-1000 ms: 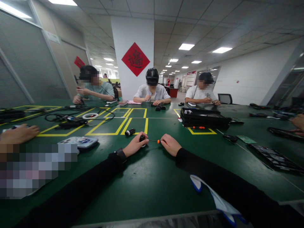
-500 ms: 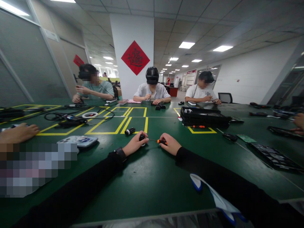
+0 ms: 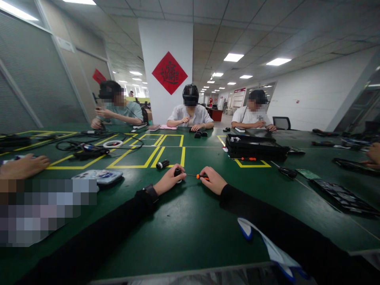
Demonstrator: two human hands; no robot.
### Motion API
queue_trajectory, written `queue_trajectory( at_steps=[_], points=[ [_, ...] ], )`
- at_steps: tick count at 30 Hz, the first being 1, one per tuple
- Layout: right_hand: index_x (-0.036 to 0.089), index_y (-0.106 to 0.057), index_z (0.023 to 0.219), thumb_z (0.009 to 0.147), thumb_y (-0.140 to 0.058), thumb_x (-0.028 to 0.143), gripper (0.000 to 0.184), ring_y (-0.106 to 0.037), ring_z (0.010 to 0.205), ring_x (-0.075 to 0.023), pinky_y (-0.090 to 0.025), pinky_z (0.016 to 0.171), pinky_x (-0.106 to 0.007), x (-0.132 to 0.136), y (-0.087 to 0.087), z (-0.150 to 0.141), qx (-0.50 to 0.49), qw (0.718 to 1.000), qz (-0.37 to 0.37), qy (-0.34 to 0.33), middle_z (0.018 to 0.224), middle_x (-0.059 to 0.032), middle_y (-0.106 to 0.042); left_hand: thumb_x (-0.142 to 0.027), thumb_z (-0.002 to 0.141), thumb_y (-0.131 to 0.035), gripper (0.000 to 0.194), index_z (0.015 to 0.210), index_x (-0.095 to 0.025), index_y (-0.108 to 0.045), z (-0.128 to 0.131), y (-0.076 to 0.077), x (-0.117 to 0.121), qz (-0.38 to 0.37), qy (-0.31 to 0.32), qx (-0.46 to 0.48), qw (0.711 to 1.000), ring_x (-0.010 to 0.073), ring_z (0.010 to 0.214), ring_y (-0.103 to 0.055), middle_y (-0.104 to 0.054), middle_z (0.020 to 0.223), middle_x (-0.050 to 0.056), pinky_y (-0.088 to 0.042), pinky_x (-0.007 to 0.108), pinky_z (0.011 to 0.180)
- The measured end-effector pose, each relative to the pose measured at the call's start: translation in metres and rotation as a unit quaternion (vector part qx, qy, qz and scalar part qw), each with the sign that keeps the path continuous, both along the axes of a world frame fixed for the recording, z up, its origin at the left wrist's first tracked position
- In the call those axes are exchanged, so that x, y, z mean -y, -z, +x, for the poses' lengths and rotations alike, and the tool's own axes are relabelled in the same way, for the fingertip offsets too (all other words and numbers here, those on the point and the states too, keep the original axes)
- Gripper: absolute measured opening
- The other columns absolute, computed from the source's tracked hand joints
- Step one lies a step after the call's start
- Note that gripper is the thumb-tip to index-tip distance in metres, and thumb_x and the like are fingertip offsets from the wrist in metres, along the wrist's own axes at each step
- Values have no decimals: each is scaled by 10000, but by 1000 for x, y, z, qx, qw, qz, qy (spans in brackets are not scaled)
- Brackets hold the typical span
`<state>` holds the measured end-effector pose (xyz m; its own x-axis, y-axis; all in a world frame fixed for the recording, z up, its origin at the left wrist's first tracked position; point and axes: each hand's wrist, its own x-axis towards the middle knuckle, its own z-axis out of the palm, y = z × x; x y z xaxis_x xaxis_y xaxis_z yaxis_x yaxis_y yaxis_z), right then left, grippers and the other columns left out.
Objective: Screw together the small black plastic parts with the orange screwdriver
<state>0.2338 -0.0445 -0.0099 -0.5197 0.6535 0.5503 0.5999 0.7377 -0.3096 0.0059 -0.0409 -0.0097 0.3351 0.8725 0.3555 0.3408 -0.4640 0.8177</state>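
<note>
My left hand (image 3: 169,179) is closed around a small black cylindrical part (image 3: 177,172) with a whitish lower rim, held at the table surface. My right hand (image 3: 214,180) grips the orange and black handle of a screwdriver (image 3: 198,176). Its thin shaft points left, and the tip reaches the black part by my left fingertips; the exact contact is too small to make out. Just behind my left hand, a similar black cylinder (image 3: 162,164) with a white band lies on its side.
The green table (image 3: 178,237) bears yellow tape outlines. Stacked black trays (image 3: 257,147) stand at back right, with an orange screwdriver (image 3: 248,159) before them. A phone-like case (image 3: 99,177) lies left, near another person's hand (image 3: 25,167). Blue-white fabric (image 3: 276,247) lies by my right forearm.
Almost nothing differs. My right hand and the screwdriver handle show at most a very slight shift, while my left hand keeps the black part in place.
</note>
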Motion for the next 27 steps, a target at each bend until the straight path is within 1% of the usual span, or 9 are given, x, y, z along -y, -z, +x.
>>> queue_trajectory(
  at_steps=[3, 6, 8, 10, 13, 15, 19, 23, 27],
  points=[
    [162, -469, 833, 731, -522, 171, 115, -429, 778, -147, -344, 706, -262, 2, -1, 0, -3, 1000, -11, -1, 830, -31, -497, -385, 725, -517, 269, 886, -173, -474, 0, 0, 0, -1, -2, -2, 1000, 128, 689, -547, -575, 738, -3, -427, 273, 678],
    [162, -476, 861, 737, -530, 200, 140, -431, 793, -149, -344, 721, -268, 3, -1, -1, -3, 1000, -12, -1, 843, -33, -499, -382, 727, -515, 265, 883, -172, -478, 0, 0, 0, 4, -3, -6, 1000, 128, 690, -545, -575, 733, -3, -425, 273, 679],
    [160, -486, 878, 774, -492, 216, 118, -431, 807, -150, -342, 739, -274, 2, -1, -2, -5, 1000, -9, 6, 849, -36, -502, -382, 729, -513, 265, 885, -171, -480, 0, 0, 0, 6, -2, -6, 1000, 128, 693, -545, -575, 735, -2, -424, 274, 683],
    [158, -504, 853, 814, -423, 197, 98, -432, 810, -147, -338, 752, -279, 0, 0, -2, 0, 1000, -8, 13, 837, -39, -503, -384, 730, -511, 270, 891, -171, -480, 0, 0, 1, 6, -2, -5, 1000, 129, 696, -546, -576, 738, -1, -425, 275, 686],
    [154, -518, 773, 826, -374, 155, 154, -432, 802, -143, -336, 762, -280, -3, 2, -1, 17, 1000, -6, 12, 812, -41, -501, -387, 731, -510, 273, 896, -172, -479, 0, 0, 1, 6, -2, -6, 1000, 130, 702, -546, -576, 739, -1, -425, 276, 690],
    [153, -515, 757, 812, -389, 143, 138, -432, 800, -143, -336, 762, -279, -4, 2, 0, 20, 1000, -3, 7, 809, -40, -499, -387, 730, -512, 271, 893, -173, -478, 0, 0, 0, 6, -3, -7, 1000, 130, 703, -546, -575, 733, -3, -425, 276, 693],
    [156, -497, 792, 749, -467, 131, 58, -431, 793, -145, -344, 736, -271, -3, 2, 0, 4, 1000, -2, 2, 825, -36, -494, -389, 727, -515, 274, 892, -173, -477, 0, 0, 0, 5, -5, -7, 1000, 129, 696, -549, -576, 727, -5, -427, 278, 693],
    [162, -475, 829, 694, -526, 131, 147, -433, 767, -141, -348, 695, -255, -1, 2, 0, -7, 1000, -17, 1, 822, -25, -492, -389, 726, -518, 276, 894, -175, -476, 0, 0, 0, 3, -7, -9, 1000, 129, 693, -549, -577, 736, -5, -428, 277, 688],
    [164, -477, 847, 707, -549, 181, 159, -435, 763, -138, -350, 687, -250, 0, 2, -1, -2, 1000, -21, 4, 823, -21, -494, -386, 731, -513, 271, 898, -176, -476, 0, -1, 1, 4, -2, -8, 1000, 128, 698, -547, -575, 739, -3, -428, 275, 689]
  ],
)
